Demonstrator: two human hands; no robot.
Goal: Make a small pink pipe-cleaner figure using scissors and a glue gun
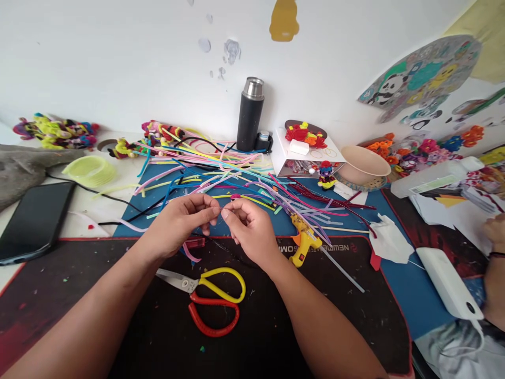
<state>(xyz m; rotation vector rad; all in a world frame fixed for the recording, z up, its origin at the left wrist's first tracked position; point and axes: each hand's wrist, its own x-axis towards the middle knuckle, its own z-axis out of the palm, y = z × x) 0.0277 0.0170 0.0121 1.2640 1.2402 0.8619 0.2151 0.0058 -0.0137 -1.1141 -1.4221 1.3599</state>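
Note:
My left hand (173,226) and my right hand (254,231) meet fingertip to fingertip above the front mat. Both are closed in a pinch of thumb and forefinger. What lies between the fingertips is too small to make out. A bit of magenta fuzz (235,197) shows just behind my right fingers. Scissors (193,288) with one yellow and one red handle lie on the dark mat (327,316) below my hands. A yellow glue gun (303,239) rests right of my right hand. Behind both hands, many coloured pipe cleaners (205,181) are strewn about.
A black flask (249,118) stands against the wall. Rightward are a white box (282,152), a small figure (326,176), a pinkish bowl (365,163) and a white power bank (450,284). Another person's arm (495,247) reaches in. A phone (37,221) and a yellow-green coil (89,169) lie left.

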